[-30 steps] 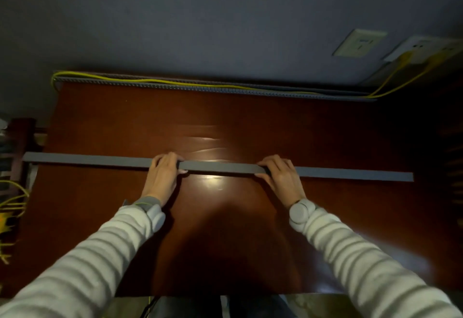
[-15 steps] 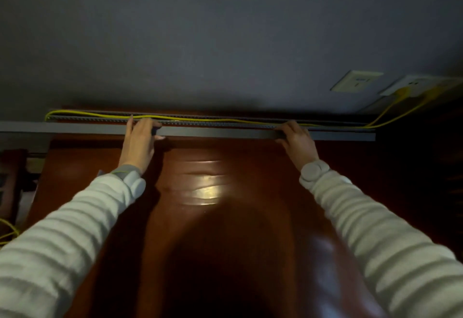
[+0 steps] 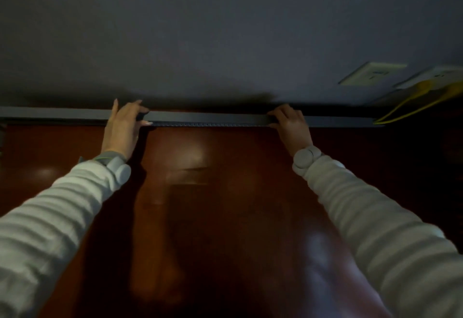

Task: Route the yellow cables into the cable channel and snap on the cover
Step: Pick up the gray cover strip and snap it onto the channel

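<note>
The long grey cover (image 3: 208, 117) lies along the top of the slotted cable channel (image 3: 200, 124) at the table's far edge, against the wall. My left hand (image 3: 122, 127) grips the cover left of centre, thumb in front and fingers over the top. My right hand (image 3: 292, 123) holds it right of centre in the same way. The cover hides most of the yellow cables (image 3: 411, 108); they show only at the right end, where they rise to a wall outlet. The cover's left end runs past the table's left edge.
The glossy reddish-brown table (image 3: 225, 205) fills the lower view. A grey wall (image 3: 225, 29) stands behind the channel. Two white wall outlets (image 3: 370, 74) sit at the upper right, the right one with yellow cables plugged in.
Both hands carried the cover from the middle of the table to the far edge and set it over the channel. The yellow cables along the channel are now hidden beneath it.
</note>
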`<control>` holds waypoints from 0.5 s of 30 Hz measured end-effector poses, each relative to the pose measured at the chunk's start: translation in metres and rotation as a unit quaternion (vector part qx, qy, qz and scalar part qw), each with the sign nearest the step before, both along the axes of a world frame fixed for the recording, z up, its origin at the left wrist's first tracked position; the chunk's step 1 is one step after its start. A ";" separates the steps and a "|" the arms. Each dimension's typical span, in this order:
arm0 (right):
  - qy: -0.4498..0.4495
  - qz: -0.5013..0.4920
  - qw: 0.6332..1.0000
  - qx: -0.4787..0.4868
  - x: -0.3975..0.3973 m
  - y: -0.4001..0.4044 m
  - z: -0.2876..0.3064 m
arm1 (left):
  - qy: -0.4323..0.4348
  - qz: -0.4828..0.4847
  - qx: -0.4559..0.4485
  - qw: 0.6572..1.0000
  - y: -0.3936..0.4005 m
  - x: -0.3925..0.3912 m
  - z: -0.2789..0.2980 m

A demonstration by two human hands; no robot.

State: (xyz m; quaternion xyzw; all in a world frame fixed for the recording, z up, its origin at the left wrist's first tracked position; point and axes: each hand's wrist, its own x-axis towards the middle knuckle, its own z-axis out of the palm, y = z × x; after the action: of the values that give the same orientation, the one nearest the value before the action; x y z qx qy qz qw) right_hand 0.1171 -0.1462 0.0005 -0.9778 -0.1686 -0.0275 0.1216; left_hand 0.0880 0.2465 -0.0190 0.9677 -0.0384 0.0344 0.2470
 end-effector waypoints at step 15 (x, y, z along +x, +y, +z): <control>-0.010 0.004 1.000 -0.009 0.006 -0.015 -0.016 | -0.015 -0.030 0.030 0.999 -0.006 0.008 -0.015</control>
State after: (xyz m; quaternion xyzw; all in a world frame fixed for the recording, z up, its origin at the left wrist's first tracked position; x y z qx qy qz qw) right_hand 0.1231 -0.1612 -0.0151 -0.9779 -0.1737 -0.0347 0.1109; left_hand 0.0956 0.2409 -0.0342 0.9724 -0.0722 0.0403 0.2182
